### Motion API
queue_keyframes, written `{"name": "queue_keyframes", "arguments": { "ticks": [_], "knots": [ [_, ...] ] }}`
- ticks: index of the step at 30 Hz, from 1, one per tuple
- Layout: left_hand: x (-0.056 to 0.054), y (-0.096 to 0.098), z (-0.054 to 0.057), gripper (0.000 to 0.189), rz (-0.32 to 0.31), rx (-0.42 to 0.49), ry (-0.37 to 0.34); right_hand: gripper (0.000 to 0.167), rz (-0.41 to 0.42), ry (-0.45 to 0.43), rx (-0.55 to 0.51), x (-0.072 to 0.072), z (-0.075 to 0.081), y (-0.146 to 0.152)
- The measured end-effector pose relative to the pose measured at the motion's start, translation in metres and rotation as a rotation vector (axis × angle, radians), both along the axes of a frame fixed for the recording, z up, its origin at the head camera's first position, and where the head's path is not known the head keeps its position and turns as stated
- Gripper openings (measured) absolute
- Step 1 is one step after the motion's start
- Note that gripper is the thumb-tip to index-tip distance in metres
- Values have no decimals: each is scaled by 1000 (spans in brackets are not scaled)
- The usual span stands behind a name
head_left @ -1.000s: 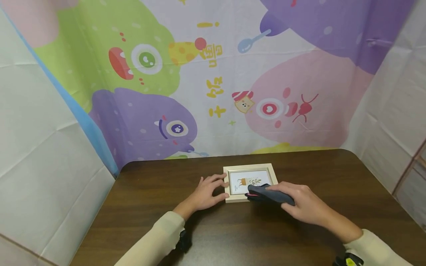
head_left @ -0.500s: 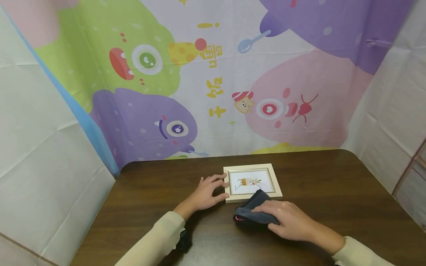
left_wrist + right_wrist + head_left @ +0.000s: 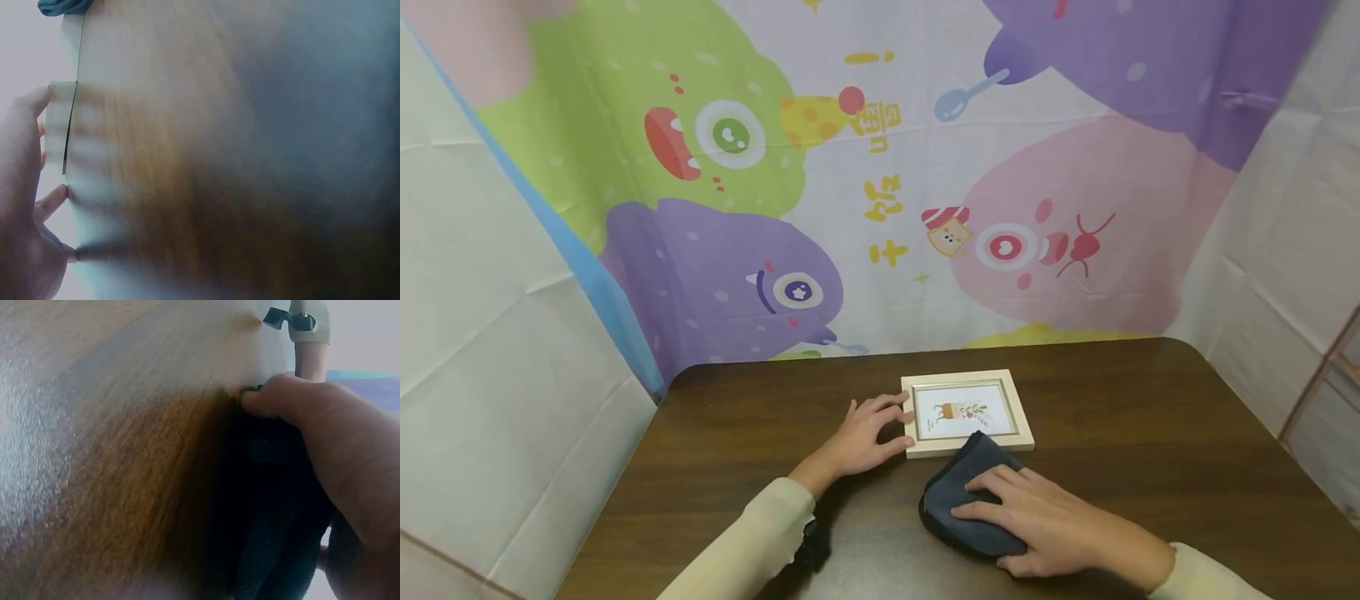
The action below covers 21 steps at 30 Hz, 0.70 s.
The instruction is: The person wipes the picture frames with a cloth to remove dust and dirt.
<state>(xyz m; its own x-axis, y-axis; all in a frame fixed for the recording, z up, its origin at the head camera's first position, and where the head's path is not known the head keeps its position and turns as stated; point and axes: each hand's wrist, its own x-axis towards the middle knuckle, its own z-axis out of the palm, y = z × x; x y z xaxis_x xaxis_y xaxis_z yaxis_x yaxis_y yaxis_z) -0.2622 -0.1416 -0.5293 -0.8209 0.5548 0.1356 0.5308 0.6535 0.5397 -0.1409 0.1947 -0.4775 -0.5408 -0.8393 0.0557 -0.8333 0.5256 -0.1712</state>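
Observation:
A cream picture frame (image 3: 1024, 423) with a small drawing inside lies flat on the table. My left hand (image 3: 859, 437) touches its left rim, fingers spread and slightly bent, thumb near the close corner. In the left wrist view the frame's edge (image 3: 58, 103) shows beside the fingers of the left hand (image 3: 25, 162). Just in front of the frame, my right hand (image 3: 1045, 518) holds a folded dark blue-grey cloth (image 3: 951, 500), fingers across its top and thumb at the near edge. The cloth's far corner overlaps the frame's near edge in the head view. In the right wrist view the thumb meets the dark cloth (image 3: 269, 487).
A dark brown wooden table (image 3: 760, 400) with rounded far corners carries everything. Behind it hangs a cartoon-printed curtain (image 3: 865, 317), with pale sheets (image 3: 527, 350) at both sides. A black device (image 3: 812, 542) is worn on the left wrist.
My right hand has drawn the cloth off the picture toward the near side of the table, and the cloth now lies flatter. The left hand and the frame have stayed in place.

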Motion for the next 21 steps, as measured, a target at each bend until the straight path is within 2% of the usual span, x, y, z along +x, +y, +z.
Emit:
{"name": "queue_keyframes", "arguments": {
  "ticks": [1,4,7,8,11,14,15,20,21],
  "knots": [
    [1,0,2,41,5,-6,0,77,1,-3,9,0,0,0],
    [11,4,18,36,7,-33,-16,76,11,10,6,1,1,0],
    [11,4,16,36,-2,-8,-5,75,12,17,-5,2,0,1],
    [8,2,11,38,-14,-1,21,75,12,18,-9,2,0,1],
    [7,1,8,44,-32,34,40,73,15,22,-16,3,-1,2],
    [2,-1,1,49,-44,42,74,70,19,23,-25,3,-1,2],
    [3,0,4,48,-39,48,56,69,21,24,-30,3,-1,2],
    [-2,-1,-2,51,-30,45,65,63,22,36,-70,3,1,3],
    [-1,0,0,51,-27,56,50,62,20,41,-79,3,1,3]
  ]
}}
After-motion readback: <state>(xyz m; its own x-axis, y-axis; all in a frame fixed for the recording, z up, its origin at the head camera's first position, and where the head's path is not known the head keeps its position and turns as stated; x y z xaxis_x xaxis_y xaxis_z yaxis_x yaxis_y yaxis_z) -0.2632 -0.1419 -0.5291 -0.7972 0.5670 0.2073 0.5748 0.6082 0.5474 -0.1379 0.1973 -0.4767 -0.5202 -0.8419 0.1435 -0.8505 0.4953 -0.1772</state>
